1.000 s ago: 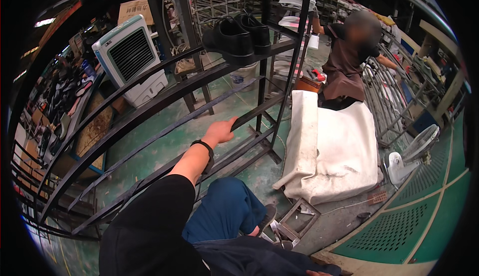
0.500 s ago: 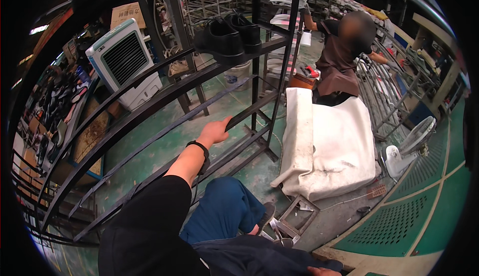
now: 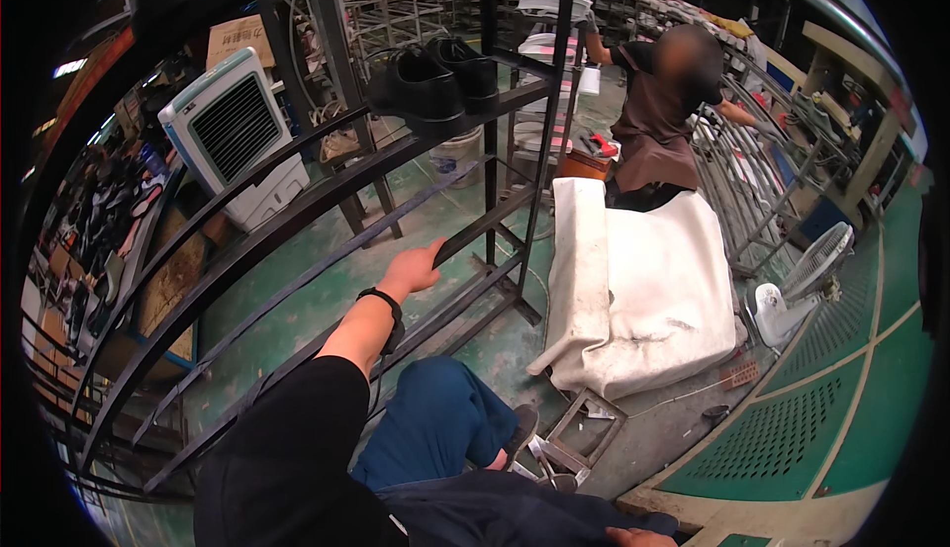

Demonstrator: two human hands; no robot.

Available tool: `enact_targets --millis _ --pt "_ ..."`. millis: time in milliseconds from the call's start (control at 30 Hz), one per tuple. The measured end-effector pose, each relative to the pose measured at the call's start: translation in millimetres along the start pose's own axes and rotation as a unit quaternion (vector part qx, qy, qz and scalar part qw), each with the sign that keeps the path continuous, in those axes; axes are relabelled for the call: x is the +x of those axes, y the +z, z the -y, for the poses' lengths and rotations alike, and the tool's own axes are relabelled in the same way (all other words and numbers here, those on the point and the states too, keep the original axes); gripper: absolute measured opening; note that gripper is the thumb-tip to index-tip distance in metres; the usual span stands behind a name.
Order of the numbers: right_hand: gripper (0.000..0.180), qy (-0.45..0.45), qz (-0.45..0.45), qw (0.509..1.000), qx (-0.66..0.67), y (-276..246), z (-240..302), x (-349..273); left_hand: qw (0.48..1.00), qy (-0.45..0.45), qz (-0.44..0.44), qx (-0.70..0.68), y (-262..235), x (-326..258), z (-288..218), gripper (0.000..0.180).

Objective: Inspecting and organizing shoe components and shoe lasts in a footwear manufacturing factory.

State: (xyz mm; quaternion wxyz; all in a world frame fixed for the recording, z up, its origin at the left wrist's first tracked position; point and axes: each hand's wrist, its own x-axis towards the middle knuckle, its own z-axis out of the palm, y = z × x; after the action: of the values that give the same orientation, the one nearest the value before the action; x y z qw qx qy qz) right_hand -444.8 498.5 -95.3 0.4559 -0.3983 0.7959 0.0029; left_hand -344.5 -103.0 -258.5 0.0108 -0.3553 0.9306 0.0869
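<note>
My left hand [image 3: 411, 270] is closed around a flat bar of a black metal rack [image 3: 297, 216] that stands in front of me. The arm is stretched forward, with a black band on the wrist. A pair of black shoes [image 3: 435, 77] rests on the rack's upper shelf, up and to the right of that hand. Only a sliver of my right hand [image 3: 633, 537] shows at the bottom edge, by my dark trousers, and its fingers are hidden. My knee in blue cloth [image 3: 435, 423] sits just below the rack.
A white padded block [image 3: 643, 300] stands to the right on the green floor. Behind it another person [image 3: 668, 102] in a dark apron works at a wire rack. A white air cooler [image 3: 233, 136] stands at the left, a small white fan [image 3: 802, 285] at the right.
My left hand stays on the same rack bar. The view has drifted a little, so the rack and the other person sit slightly more to the left.
</note>
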Motion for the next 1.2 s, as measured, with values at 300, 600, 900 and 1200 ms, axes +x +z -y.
enact_targets --millis 300,600,900,1200 --pt "0.054 -0.025 -0.013 0.999 -0.018 2 -6 2 1.000 0.003 -0.010 0.014 4 1 7 0.075" --pt "0.053 -0.028 -0.017 0.999 -0.018 4 -4 1 1.000 -0.002 -0.002 0.022 5 3 6 0.072" --pt "0.055 -0.021 -0.017 0.999 -0.019 9 -10 3 0.999 -0.005 0.004 0.034 1 -1 -1 0.072" --pt "0.057 -0.038 -0.024 0.998 -0.035 12 -11 5 1.000 -0.008 -0.014 0.000 3 -1 7 0.069"
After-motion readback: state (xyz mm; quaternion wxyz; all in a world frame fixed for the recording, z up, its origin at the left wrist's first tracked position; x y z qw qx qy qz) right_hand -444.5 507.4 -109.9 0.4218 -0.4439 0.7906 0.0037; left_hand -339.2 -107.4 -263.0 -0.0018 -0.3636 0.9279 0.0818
